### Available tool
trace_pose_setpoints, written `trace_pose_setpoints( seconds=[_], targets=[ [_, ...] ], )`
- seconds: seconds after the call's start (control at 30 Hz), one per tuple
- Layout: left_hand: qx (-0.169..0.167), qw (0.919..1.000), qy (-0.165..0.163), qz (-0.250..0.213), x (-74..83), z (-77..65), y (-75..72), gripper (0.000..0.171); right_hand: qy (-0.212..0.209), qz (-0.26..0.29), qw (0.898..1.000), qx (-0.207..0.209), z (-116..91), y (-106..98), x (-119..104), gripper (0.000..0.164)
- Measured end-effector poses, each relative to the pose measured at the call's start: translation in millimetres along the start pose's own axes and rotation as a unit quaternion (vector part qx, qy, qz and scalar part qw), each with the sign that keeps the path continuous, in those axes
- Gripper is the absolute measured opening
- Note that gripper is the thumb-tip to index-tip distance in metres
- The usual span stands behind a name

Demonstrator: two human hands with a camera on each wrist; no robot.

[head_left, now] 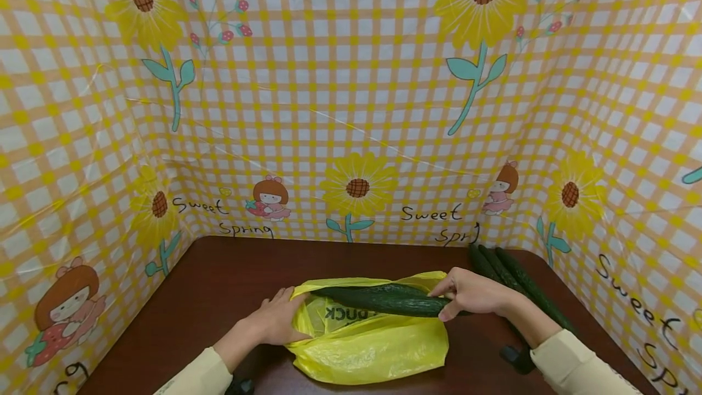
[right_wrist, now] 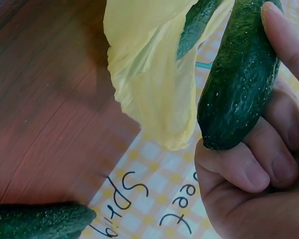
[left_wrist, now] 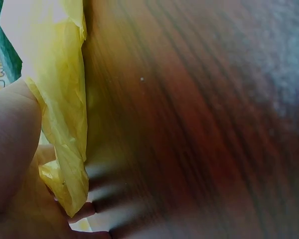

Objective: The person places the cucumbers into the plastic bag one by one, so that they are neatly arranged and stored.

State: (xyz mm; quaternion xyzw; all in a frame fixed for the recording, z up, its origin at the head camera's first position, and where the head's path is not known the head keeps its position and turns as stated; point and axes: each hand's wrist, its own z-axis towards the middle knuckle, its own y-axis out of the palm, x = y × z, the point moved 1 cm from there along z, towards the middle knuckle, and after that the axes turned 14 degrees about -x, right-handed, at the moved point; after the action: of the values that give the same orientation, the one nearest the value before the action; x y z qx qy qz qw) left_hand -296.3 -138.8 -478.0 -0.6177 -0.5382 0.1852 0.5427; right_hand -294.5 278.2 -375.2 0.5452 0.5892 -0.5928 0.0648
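A yellow plastic bag [head_left: 373, 352] with dark lettering lies on its side on the table, its mouth spread open. At the bag's left end, my left hand [head_left: 276, 319] holds the edge, the film [left_wrist: 65, 99] between thumb and fingers. My right hand [head_left: 471, 294] grips a dark green cucumber [right_wrist: 239, 79] near one end, thumb on one side and curled fingers on the other. This cucumber lies across the bag's mouth. Just behind it, a second cucumber [right_wrist: 194, 27] shows partly, with yellow film around it.
Several more cucumbers [head_left: 523, 279] lie side by side at the right of the dark brown table [head_left: 241, 267], partly behind my right forearm. A yellow checked cloth [head_left: 351, 114] with printed flowers stands as walls at the back and both sides.
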Motion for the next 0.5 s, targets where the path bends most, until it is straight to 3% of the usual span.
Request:
trace_pose_setpoints(
  seconds=[0.3, 0.5],
  targets=[
    [0.012, 0.9996, -0.019, -0.014, 2.3, -1.9, 2.6, 0.093, -0.002, -0.014, 1.000, -0.001, 23.0, 3.1, 3.3, 0.038],
    [0.019, 0.9994, -0.022, -0.017, 2.9, -2.4, 3.3, 0.094, -0.015, -0.024, 1.000, -0.003, 37.6, 7.4, 4.7, 0.016]
  ],
)
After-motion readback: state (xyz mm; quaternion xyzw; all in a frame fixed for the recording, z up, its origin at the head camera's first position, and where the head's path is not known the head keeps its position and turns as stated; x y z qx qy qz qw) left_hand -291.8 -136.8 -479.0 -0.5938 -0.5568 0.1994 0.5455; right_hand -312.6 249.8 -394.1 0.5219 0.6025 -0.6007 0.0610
